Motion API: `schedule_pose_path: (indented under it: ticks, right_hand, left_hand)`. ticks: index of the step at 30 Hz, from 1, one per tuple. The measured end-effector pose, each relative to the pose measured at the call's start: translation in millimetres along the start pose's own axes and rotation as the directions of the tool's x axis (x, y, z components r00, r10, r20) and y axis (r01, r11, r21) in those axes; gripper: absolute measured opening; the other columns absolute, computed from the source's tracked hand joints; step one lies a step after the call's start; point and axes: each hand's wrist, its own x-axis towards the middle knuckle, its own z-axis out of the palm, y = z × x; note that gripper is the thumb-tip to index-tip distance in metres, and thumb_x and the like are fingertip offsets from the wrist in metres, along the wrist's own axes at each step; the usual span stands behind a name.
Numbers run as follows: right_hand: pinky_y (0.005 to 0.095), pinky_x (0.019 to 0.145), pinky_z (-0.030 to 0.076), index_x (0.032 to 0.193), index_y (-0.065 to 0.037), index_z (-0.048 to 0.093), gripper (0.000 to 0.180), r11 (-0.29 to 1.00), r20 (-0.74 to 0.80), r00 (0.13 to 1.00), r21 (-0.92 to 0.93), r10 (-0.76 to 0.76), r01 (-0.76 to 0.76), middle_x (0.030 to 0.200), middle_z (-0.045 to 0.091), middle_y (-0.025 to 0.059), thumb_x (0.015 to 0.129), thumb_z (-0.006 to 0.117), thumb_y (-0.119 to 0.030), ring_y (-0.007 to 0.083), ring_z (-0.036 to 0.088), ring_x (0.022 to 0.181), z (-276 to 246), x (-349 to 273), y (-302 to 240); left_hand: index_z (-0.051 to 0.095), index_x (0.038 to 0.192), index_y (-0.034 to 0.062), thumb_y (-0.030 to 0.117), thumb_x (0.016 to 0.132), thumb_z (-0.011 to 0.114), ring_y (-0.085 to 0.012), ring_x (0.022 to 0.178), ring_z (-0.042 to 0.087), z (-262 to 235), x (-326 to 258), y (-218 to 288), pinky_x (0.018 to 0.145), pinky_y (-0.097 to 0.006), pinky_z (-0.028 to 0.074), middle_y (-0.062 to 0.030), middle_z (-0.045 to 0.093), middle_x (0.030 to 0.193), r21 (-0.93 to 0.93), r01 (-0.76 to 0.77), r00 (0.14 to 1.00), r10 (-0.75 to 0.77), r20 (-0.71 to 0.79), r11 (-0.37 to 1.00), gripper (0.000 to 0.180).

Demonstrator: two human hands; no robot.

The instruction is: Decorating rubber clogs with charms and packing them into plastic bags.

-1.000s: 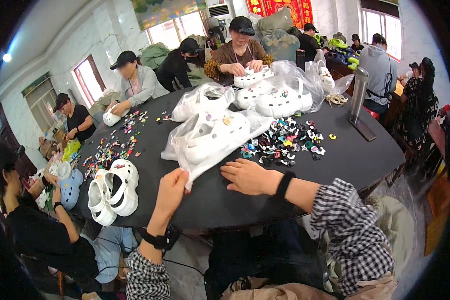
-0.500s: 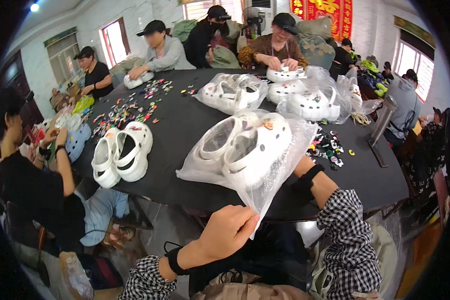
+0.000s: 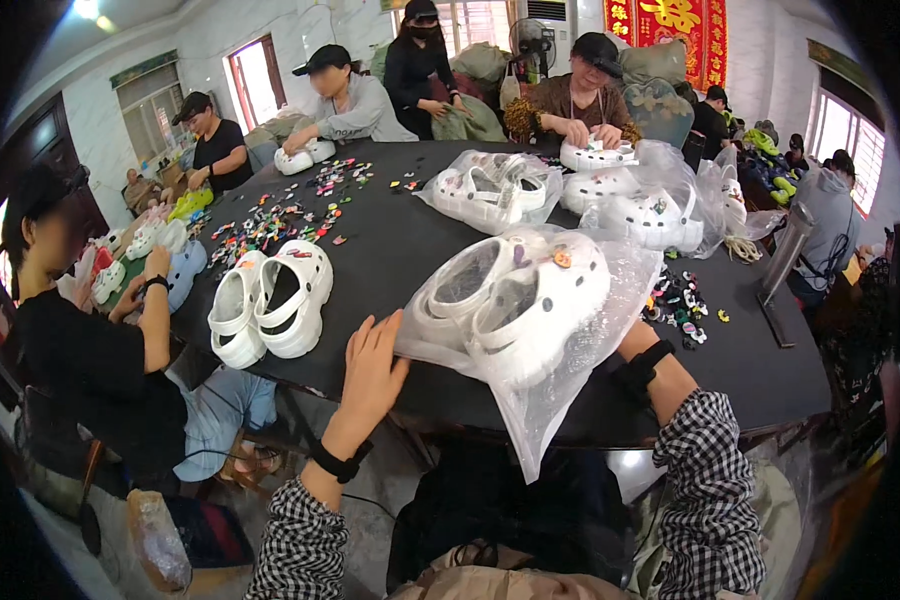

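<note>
A pair of white clogs (image 3: 560, 315) with small charms lies inside a clear plastic bag (image 3: 532, 415) at the table's near edge. One loose corner of the bag hangs down toward me. My left hand (image 3: 372, 372) is at the bag's left side, fingers stretched out and close to its edge; whether they touch it I cannot tell. Behind the bag's right side is my right hand (image 3: 638, 340), its fingers hidden by the plastic. To the left, an unbagged pair of white clogs (image 3: 295, 310) stands on the dark table (image 3: 390, 250).
Colourful charms (image 3: 270, 222) lie scattered at the left, with another pile (image 3: 682, 308) at the right. Bagged white clogs (image 3: 490, 195) sit farther back. A metal stand (image 3: 785, 255) rises at the right edge. Several people work around the table, one close at left (image 3: 80, 370).
My left hand has let go of the bag's loose corner and moved left and up to the bag's side, its fingers spreading. The view has shifted slightly.
</note>
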Motion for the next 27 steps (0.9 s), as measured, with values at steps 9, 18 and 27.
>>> schedule_pose_path:
  ticks: [9, 18, 27]
  right_hand:
    - [0.0425, 0.096, 0.049, 0.124, -0.006, 0.064, 0.043, 0.992, -0.018, 0.994, 0.069, 0.112, -0.11, 0.123, 0.065, 0.0158, 0.089, 0.063, -0.031, 0.0341, 0.063, 0.11, 18.5, 83.8, -38.6]
    - [0.0421, 0.094, 0.05, 0.125, -0.005, 0.063, 0.044, 0.968, -0.008, 0.984, 0.182, 0.177, -0.172, 0.124, 0.064, 0.0157, 0.09, 0.062, -0.032, 0.034, 0.063, 0.108, -4.1, 69.2, -39.8]
    - [0.0377, 0.098, 0.048, 0.151, -0.004, 0.033, 0.065, 0.399, 0.322, 0.593, 0.5, 0.738, -0.769, 0.146, 0.046, 0.0196, 0.099, 0.058, -0.034, 0.0338, 0.056, 0.123, -71.0, 66.6, -173.7]
  left_hand:
    - [0.067, 0.108, 0.0007, 0.001, 0.078, 0.06, -0.0296, 0.1, 0.057, -41.4, -40.5, 24.0, 0.104, -0.049, 0.04, -0.0116, 0.061, 0.091, 0.156, -0.183, 0.983, 0.183, 0.015, 0.971, 0.031]
    - [0.058, 0.126, -0.0033, 0.002, 0.072, 0.061, -0.0305, 0.089, 0.054, -68.3, -115.3, 52.0, 0.092, -0.047, 0.042, -0.0113, 0.054, 0.082, 0.204, -0.111, 0.993, 0.099, 0.069, 0.973, 0.055]
    - [0.054, 0.141, 0.0061, 0.004, 0.073, 0.063, -0.0239, 0.081, 0.052, -41.9, -110.4, 71.4, 0.082, -0.039, 0.045, -0.0051, 0.048, 0.075, 0.043, -0.203, 0.972, 0.196, 0.131, 0.978, 0.069]
